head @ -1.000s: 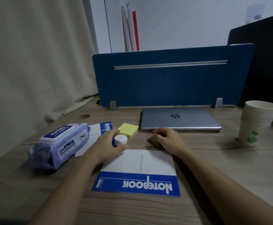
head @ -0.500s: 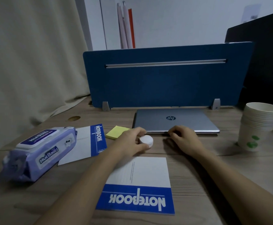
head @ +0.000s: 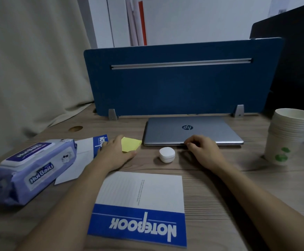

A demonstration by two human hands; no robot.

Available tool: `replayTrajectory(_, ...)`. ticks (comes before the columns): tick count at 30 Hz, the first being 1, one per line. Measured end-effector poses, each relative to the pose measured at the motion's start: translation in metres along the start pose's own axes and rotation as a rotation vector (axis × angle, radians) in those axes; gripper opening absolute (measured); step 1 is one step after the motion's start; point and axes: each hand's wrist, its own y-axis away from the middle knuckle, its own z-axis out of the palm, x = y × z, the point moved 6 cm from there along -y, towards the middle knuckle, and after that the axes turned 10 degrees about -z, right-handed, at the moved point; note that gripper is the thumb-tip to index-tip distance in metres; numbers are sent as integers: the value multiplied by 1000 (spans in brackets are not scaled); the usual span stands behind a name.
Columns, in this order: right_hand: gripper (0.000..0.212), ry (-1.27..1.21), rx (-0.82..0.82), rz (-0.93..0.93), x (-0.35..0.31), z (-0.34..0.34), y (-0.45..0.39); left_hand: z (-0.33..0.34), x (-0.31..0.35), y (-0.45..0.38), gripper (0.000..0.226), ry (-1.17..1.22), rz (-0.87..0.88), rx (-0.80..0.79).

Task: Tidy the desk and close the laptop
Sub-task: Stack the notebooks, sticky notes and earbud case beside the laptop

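A silver laptop (head: 192,130) lies with its lid down at the back of the wooden desk (head: 220,187). My right hand (head: 203,151) rests at its front edge, fingers curled against the lid's rim. A small white round case (head: 167,154) stands alone on the desk between my hands. My left hand (head: 115,153) lies flat with fingers spread, partly over a yellow sticky-note pad (head: 130,144) and holding nothing. A blue-and-white notebook (head: 140,205) lies in front of me. A second notebook (head: 86,156) sits to the left, partly under a purple pack of wet wipes (head: 28,171).
A blue divider panel (head: 180,78) stands behind the laptop. A stack of paper cups (head: 288,136) is at the right. A beige curtain (head: 30,60) hangs along the left side, and a round cable hole (head: 75,128) sits near it.
My left hand carried the white case rightward, set it down before the laptop and let go, then moved back left onto the sticky notes. My right hand slid forward to the laptop's front edge.
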Motion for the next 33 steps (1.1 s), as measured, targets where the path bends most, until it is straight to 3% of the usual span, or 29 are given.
replayTrajectory(4, 16, -13, 13, 13, -1, -3, 1, -6, -1, 2, 80, -15, 17, 23)
replayTrajectory(14, 16, -3, -13, 33, -6, -6, 7, -1, 17, 43, 83, 44, 253, -238)
replayTrajectory(24, 19, -40, 45, 58, -8, -12, 8, 12, 51, 55, 73, 289, 467, -357)
replayTrajectory(33, 23, -51, 55, 23, -9, -9, 6, 6, 51, 49, 57, 343, 503, -263)
